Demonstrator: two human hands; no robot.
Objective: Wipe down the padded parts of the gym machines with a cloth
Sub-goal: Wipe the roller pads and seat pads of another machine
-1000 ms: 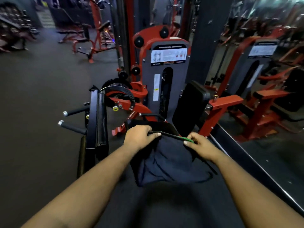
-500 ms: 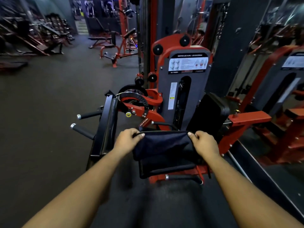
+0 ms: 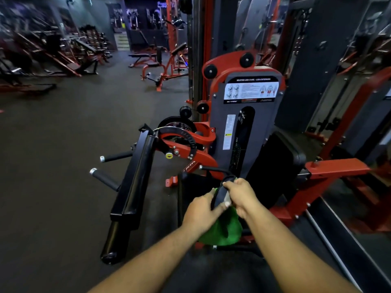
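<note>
In front of me: red-and-grey seated leg curl / leg extension machine [image 3: 243,115], gym floor [image 3: 53,166] dark all round.
Left hand: my left hand [image 3: 204,208] sits low centre, fingers curled, pinching the cloth edge w/ thumb on top.
Right hand: my right hand [image 3: 241,196] just beside the left, touching it; fingers curled round the top of the same cloth, so both are gripping, neither spread.
Cloth: bunched two-sided cloth, dark navy on one face and bright green on the other [image 3: 222,231]; dark part pinched up between my hands, green part hanging below them in a loose wad.
Cloth vs. machine: held above the black padded seat [image 3: 190,187], near the seat's front; can't tell if the hanging green part touches the pad.
Back pad: black padded backrest [image 3: 277,166] upright, right of my hands, apart from the cloth.
Leg pads: long black padded roller bar [image 3: 135,182] to the left, tilted, running from near the red pivot arm [image 3: 186,149] down toward me; well apart from both hands.
Handles: two black grip handles w/ silver end caps [image 3: 105,176] stick out left of that bar.
Label: white instruction placard [image 3: 250,89] on the grey weight-stack shroud, small print unreadable.
Right side: mirror wall [image 3: 359,102] reflecting red frames.
Background: more red-and-black benches [image 3: 160,66], blurred.
</note>
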